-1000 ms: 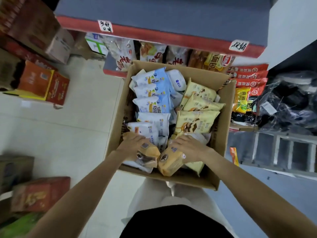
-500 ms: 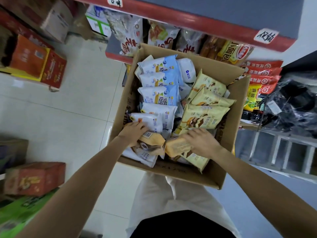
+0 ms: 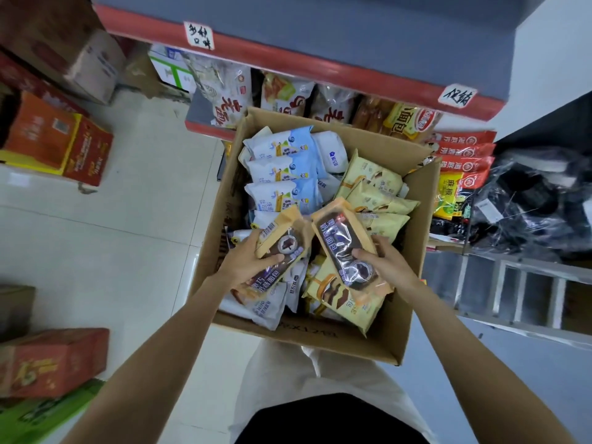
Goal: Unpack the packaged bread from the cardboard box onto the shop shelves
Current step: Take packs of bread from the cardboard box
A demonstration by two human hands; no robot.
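Two chocolate bread packets are lifted just above the cardboard box [image 3: 397, 331]: left hand [image 3: 248, 262] clasps one packet [image 3: 282, 248], right hand [image 3: 382, 262] grasps the other [image 3: 344, 241]. They look light, soft, crinkly, slippery; hold the middle gently.

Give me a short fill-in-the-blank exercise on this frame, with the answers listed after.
1. Each of the hands, left and right, grips one orange-edged ____ packet.
2. Both packets are held above the open cardboard ____.
3. Along the box's left side lies a row of white and ____ packets.
4. The shelf behind the box has a ____ front edge.

Answers: bread; box; blue; red
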